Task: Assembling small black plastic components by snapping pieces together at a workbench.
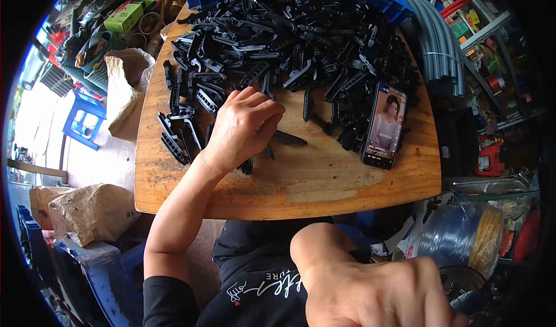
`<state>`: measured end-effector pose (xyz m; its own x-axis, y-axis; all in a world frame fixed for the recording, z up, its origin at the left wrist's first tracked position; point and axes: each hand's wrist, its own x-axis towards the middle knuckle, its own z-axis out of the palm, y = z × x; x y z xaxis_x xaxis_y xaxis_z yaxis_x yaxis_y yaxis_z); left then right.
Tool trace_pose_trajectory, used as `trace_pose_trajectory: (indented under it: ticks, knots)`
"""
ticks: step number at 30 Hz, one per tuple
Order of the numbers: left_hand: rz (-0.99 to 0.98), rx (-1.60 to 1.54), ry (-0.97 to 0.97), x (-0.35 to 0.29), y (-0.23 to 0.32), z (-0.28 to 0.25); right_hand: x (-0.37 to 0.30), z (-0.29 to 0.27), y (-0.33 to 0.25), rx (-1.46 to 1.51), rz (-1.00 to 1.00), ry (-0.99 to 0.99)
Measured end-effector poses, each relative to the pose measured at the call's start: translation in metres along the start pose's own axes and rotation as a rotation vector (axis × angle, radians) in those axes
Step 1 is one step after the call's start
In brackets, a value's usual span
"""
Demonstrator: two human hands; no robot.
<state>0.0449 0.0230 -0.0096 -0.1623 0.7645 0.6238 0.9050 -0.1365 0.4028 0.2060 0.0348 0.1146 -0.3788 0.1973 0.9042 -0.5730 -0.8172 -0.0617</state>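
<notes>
My left hand (246, 121) is over the wooden table with its fingers curled downward, closed at the near edge of a big heap of black plastic clip-like parts (289, 31). Whatever the fingertips hold is hidden beneath the hand. Beside it on the bare wood lies a single dark, narrow part (291, 138). More ribbed black parts (172, 147) lie to its left. My right hand (379, 295) is raised close to the camera at the lower edge, in front of my body. Its knuckles are bent and the fingers fold out of sight, so anything in them is hidden.
A phone (384, 125) with a lit screen leans at the heap's right side on the table (324, 202). A blue crate (399, 2) is behind the heap. Grey tubing (440, 43) hangs at the right; paper bags (95, 211) and a blue stool (85, 120) are at the left.
</notes>
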Motion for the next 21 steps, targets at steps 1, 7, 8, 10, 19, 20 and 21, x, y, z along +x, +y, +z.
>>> trace_pose_trajectory:
  ticks: [1, 7, 8, 10, 19, 20, 21]
  knots:
    - [-0.003, -0.005, 0.004, -0.001, 0.0, 0.0, 0.0, -0.002, -0.001, -0.003, 0.003, -0.036]
    - [-0.008, -0.004, -0.018, 0.0, -0.001, 0.0, -0.001, 0.0, 0.005, 0.102, -0.021, 0.012]
    - [-0.005, -0.015, -0.005, 0.0, -0.002, 0.001, 0.0, 0.0, 0.007, 0.189, -0.036, 0.004]
    - [-0.01, -0.011, -0.009, -0.001, -0.003, 0.002, 0.001, 0.001, 0.012, 0.236, -0.068, 0.036]
    - [-0.008, -0.016, -0.002, 0.0, -0.002, 0.002, 0.007, 0.0, 0.009, 0.235, -0.072, 0.038]
    - [-0.015, -0.002, -0.017, -0.002, -0.004, 0.001, 0.007, -0.003, 0.009, 0.215, -0.06, 0.016]
    - [-0.023, 0.012, -0.031, -0.004, -0.005, 0.0, 0.007, -0.006, 0.009, 0.196, -0.049, -0.006]
